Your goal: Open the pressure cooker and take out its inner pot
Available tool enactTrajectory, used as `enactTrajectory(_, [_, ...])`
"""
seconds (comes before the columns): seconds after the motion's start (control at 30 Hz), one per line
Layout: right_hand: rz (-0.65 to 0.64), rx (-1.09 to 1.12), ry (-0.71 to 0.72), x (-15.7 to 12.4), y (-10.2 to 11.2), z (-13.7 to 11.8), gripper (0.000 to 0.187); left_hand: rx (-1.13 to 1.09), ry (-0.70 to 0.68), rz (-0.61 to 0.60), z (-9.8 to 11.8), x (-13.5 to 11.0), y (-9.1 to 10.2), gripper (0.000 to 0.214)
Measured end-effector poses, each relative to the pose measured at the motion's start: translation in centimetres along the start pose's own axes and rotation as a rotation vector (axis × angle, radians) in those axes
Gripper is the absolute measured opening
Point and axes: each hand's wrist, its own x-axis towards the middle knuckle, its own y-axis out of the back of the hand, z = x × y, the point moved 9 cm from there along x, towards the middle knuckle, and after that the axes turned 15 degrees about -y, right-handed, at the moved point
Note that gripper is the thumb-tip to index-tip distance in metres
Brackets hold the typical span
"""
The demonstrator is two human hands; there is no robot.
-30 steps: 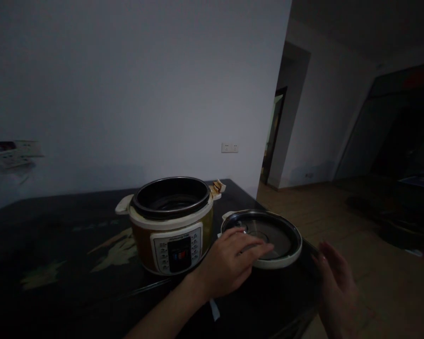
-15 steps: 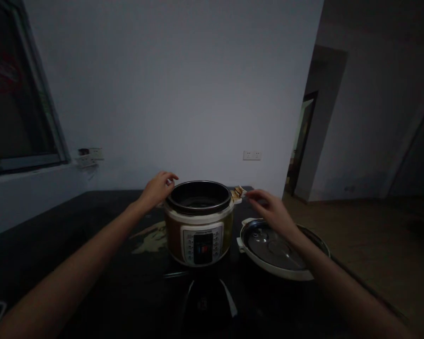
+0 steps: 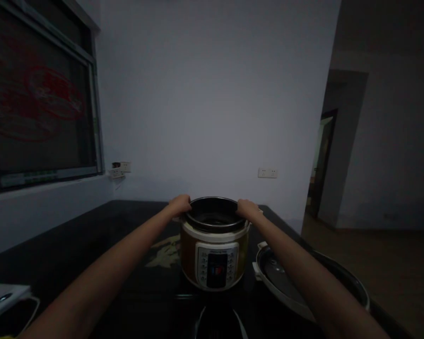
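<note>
A brown-and-cream electric pressure cooker (image 3: 213, 282) stands lidless in front of me, with its button panel facing me. In its top sits a dark inner pot (image 3: 214, 228). My left hand (image 3: 180, 204) is closed on the left side of the pot's rim, its fingers curled over the edge. On the opposite side, my right hand (image 3: 248, 209) is closed over the rim in the same way. Both sets of fingertips are partly hidden inside the pot. The cooker's round lid (image 3: 279, 278) lies inner side up at the right, partly behind my right forearm.
The black tabletop (image 3: 134, 278) reaches to the wall and carries a pale leaf-like pattern. At the near left lies a white device with a cord (image 3: 7, 299). A dark object with pale edges (image 3: 219, 322) is in front of the cooker. Wall sockets (image 3: 267, 173) are behind.
Both hands have moved inward from beside the cooker and taken hold of the inner pot's rim. The camera view has shifted, with more of the window showing at left.
</note>
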Motion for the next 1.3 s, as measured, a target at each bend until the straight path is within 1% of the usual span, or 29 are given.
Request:
enactTrajectory(0.17, [0.012,-0.031,-0.021,0.6,-0.4,0.3,0.032,0.074,0.045,-0.029,0.1,0.0,-0.2,0.032])
enactTrajectory(0.47, [0.041,-0.037,-0.032,1.0,-0.7,0.2,0.033,0.147,0.029,-0.034,-0.3,0.3,-0.6,0.032])
enactTrajectory(0.77, [0.056,-0.035,-0.031,1.0,-0.6,0.1,0.034,0.158,0.026,-0.027,-0.4,0.5,-0.5,0.033])
enactTrajectory(0.97, [0.064,-0.015,-0.062,1.1,-0.6,0.0,0.036,0.16,0.031,-0.02,-0.7,0.6,-0.5,0.033])
enactTrajectory(1.3, [0.074,-0.026,-0.024,1.9,-0.5,-1.4,0.035,0.132,0.066,-0.02,-1.2,0.9,-0.3,0.032])
